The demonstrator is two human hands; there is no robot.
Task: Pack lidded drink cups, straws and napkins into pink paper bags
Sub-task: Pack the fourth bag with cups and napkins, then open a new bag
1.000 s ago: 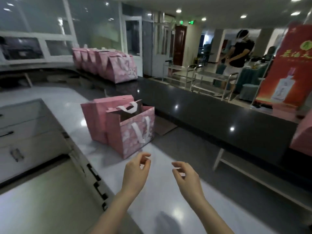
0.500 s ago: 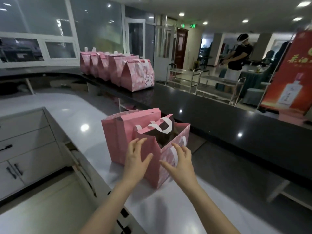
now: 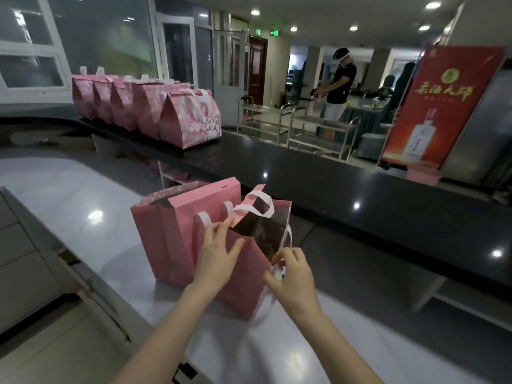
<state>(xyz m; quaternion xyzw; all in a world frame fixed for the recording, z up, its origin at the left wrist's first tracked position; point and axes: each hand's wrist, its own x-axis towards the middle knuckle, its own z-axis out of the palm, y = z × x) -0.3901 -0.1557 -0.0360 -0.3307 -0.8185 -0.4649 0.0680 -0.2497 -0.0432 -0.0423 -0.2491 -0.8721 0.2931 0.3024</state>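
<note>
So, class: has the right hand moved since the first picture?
Yes. The right hand went forward to the open pink bag, now pinching its handle.

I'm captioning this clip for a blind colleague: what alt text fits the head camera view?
Two bare hands handle an open pink bag on a pale counter: the left hand rests spread on its near side, the right hand pinches a white handle. A row of closed pink bags lines the dark counter behind.
</note>
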